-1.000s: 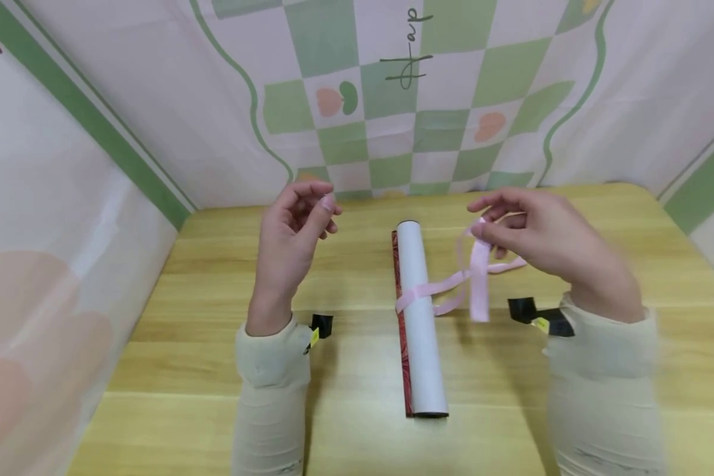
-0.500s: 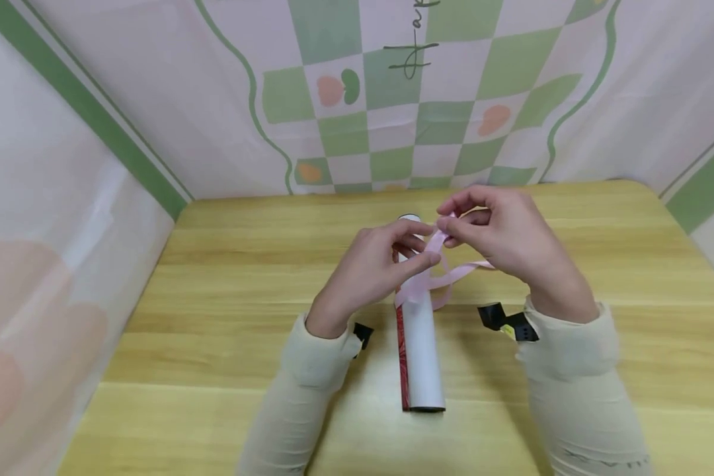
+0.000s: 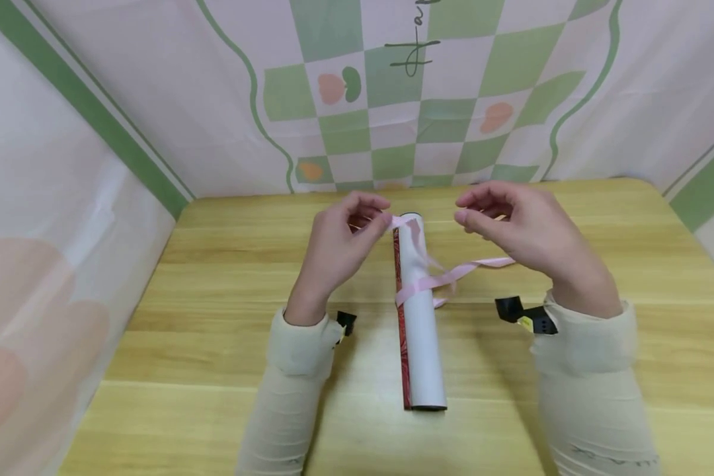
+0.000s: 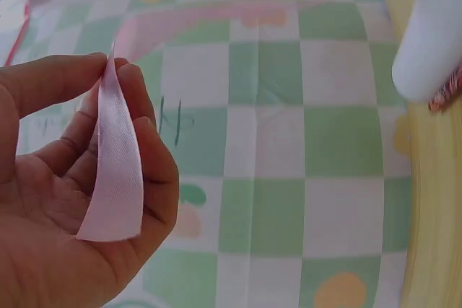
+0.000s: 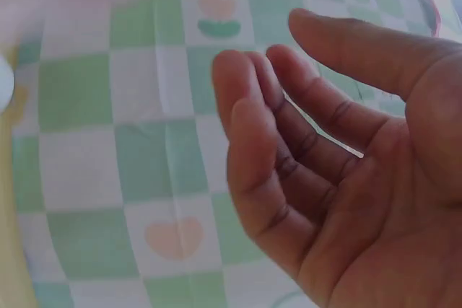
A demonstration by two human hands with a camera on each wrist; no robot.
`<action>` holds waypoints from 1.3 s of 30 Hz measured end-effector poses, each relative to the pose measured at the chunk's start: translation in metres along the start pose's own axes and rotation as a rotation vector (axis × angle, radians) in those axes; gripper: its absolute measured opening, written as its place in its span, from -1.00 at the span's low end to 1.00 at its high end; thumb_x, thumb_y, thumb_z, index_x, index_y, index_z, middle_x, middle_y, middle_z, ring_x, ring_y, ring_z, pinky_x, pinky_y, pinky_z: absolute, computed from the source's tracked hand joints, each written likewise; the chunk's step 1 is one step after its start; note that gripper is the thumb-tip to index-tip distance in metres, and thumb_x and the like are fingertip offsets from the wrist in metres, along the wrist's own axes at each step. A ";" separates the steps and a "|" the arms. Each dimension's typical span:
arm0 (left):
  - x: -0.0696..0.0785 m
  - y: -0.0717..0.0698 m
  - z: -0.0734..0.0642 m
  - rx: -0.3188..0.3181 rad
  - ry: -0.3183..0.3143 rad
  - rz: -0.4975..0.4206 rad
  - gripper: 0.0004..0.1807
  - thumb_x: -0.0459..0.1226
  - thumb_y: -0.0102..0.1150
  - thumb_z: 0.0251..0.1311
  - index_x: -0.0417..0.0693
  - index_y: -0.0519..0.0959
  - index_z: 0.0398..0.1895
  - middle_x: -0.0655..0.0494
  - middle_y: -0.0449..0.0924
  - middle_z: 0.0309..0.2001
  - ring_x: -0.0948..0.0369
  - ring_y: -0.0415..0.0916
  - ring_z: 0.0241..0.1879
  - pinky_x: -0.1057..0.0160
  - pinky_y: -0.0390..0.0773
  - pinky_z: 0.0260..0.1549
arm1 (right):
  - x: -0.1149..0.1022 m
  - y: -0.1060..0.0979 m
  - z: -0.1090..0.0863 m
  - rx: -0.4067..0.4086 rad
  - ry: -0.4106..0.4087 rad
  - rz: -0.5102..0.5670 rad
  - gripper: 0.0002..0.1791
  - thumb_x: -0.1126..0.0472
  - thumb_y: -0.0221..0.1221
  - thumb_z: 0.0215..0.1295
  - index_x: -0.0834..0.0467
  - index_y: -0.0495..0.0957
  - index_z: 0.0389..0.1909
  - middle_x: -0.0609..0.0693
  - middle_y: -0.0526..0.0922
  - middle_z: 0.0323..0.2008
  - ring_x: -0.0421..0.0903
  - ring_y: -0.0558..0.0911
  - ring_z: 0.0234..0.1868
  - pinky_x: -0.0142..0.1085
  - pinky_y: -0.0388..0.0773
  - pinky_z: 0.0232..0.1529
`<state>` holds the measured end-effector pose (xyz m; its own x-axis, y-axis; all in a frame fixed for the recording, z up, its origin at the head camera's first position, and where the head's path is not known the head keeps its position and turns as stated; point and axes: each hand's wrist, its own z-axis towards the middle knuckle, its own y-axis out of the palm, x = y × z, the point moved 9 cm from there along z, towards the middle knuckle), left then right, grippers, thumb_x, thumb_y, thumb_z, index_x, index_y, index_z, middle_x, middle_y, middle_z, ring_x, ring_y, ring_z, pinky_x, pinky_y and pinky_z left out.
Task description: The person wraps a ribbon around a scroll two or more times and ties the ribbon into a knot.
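Observation:
Between thumb and fingertips my left hand (image 3: 342, 248) pinches a pink ribbon (image 4: 118, 171), whose cut end lies over the palm in the left wrist view. A white roll (image 3: 424, 350) with a red patterned strip (image 3: 403, 357) along its left side lies lengthwise on the table. The ribbon crosses the roll near its middle, and its other end trails off to the right, passing behind my right hand (image 3: 529, 228). That hand hovers right of the roll's far end; in the right wrist view its fingers are loosely bent, thumb apart, with nothing between them.
The wooden table (image 3: 202, 317) ends at a hanging cloth (image 3: 393, 119) printed with green checks and fruit. Another cloth panel (image 3: 47, 264) stands at the left. A black wrist camera (image 3: 526, 317) sits on the right sleeve.
The ribbon's end passed from my right hand to my left. The left hand reached right to meet it, then drew back left with it; the right hand moved left, then slightly right again.

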<state>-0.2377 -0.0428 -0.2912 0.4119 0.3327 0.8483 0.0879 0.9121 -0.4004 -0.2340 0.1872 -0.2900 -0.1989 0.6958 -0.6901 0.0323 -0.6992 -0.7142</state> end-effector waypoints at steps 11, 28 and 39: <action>-0.020 -0.034 0.003 0.073 -0.068 0.074 -0.81 -0.32 0.25 0.44 -0.18 0.68 0.03 -0.07 0.72 -0.20 0.17 0.50 -0.57 0.37 0.41 -0.61 | 0.046 -0.002 0.006 -0.162 0.043 -0.207 -0.60 0.04 0.27 0.50 0.21 0.61 0.18 0.15 0.75 -0.06 0.04 0.67 -0.06 -0.38 0.50 -0.21; -0.084 -0.052 -0.010 -0.155 -0.430 0.427 -0.59 -0.32 0.14 0.51 -0.12 0.51 0.37 -0.13 0.67 0.15 -0.04 0.66 -0.01 0.05 0.64 -0.03 | 0.090 0.024 0.007 -0.356 0.096 -0.256 -0.53 0.13 0.26 0.48 0.30 0.53 0.28 0.25 0.73 0.03 0.15 0.69 0.01 -0.01 0.54 0.00; -0.126 -0.055 -0.017 -0.232 -0.590 0.630 -0.45 -0.29 0.08 0.49 -0.19 0.37 0.50 -0.24 0.55 0.33 -0.12 0.55 0.25 -0.11 0.58 0.22 | 0.103 0.021 0.006 -0.372 0.125 -0.243 -0.54 0.16 0.22 0.48 0.34 0.53 0.27 0.26 0.74 0.02 0.15 0.69 -0.01 0.05 0.53 0.02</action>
<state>-0.2796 -0.1392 -0.3821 -0.0826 0.8832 0.4617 0.2105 0.4683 -0.8582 -0.2593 0.2432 -0.3754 -0.1249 0.8628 -0.4899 0.3537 -0.4226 -0.8344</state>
